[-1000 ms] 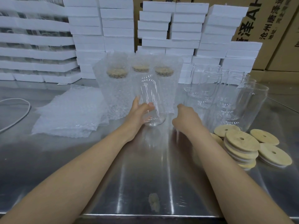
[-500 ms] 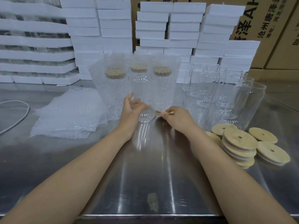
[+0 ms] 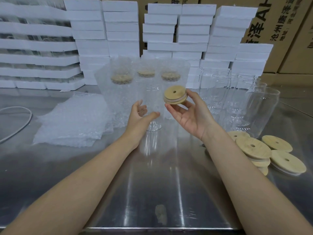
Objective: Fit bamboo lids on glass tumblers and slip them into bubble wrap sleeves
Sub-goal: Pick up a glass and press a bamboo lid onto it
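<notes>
Bamboo lid (image 3: 175,95) pinched between thumb and fingers (image 3: 177,110) of right hand (image 3: 192,117), palm up, raised off bench (image 3: 152,184), tilted, centre hole showing, pale seal ring round its edge. Just left of it, clear glass tumbler (image 3: 153,106) upright on bench, open at top. Left hand (image 3: 139,116) curved round its lower part, thumb across front, fingers at far side, holding it. Directly behind, three wrapped tumblers (image 3: 121,99) standing in a row, each lidded and inside a bubble wrap sleeve. Flat pile of bubble wrap sleeves (image 3: 71,119) at left, white cable (image 3: 25,122) beyond it. At right, cluster of bare tumblers (image 3: 260,107), with loose lids (image 3: 254,150) heaped in front. White foam boxes (image 3: 122,31) stacked along back, brown cartons (image 3: 279,31) behind.
</notes>
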`<state>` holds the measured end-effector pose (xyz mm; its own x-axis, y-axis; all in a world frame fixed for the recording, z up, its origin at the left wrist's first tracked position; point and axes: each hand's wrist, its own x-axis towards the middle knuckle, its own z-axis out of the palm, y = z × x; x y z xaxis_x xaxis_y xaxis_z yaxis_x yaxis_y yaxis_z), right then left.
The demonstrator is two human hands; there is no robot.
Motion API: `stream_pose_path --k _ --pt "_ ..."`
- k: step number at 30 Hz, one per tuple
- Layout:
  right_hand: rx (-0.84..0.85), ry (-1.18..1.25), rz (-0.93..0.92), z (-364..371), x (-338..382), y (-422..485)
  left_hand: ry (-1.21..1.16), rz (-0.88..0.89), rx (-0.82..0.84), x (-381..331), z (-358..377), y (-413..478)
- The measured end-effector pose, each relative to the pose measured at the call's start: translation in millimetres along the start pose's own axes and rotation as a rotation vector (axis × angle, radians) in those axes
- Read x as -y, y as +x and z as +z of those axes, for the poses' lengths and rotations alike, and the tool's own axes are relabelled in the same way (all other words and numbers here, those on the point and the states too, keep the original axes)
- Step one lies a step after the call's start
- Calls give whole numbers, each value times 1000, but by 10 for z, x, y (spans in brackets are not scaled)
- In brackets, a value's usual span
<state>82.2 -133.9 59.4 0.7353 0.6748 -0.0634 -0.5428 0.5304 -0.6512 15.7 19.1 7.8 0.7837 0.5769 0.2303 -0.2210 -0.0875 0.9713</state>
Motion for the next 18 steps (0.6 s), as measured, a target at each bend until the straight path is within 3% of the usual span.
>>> stream_pose_path --k 12,18 --pt "42 -103 4 -41 -23 -2 30 17 48 -16 7 -29" --pt "138 88 11 -25 2 -37 24 16 42 -21 3 -30"
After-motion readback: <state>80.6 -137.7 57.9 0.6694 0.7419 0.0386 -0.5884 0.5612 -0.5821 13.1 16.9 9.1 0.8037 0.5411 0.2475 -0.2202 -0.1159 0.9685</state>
